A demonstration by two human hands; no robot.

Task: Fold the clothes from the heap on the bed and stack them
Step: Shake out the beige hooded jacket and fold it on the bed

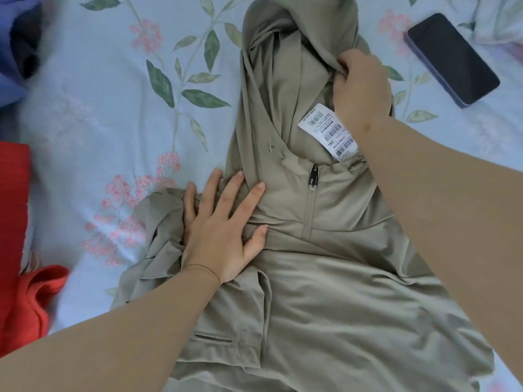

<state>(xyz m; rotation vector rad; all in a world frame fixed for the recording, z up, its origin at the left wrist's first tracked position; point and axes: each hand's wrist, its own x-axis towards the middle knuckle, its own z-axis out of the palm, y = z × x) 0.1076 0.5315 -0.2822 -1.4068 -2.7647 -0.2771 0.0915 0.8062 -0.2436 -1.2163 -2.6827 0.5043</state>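
Note:
An olive-khaki hooded jacket (334,292) lies front-up on the bed, its hood (285,60) pointing away from me and its zipper pull (313,179) at the collar. A white barcode tag (329,131) rests on the hood's lining. My left hand (223,222) lies flat with fingers spread on the jacket's left shoulder, pressing the bunched sleeve. My right hand (362,89) pinches a fold of the hood's right edge.
The floral light-blue bedsheet (119,114) surrounds the jacket. A dark phone (452,59) lies at the upper right. A red garment (19,244) sits at the left edge, and blue clothing (17,41) is at the top left corner.

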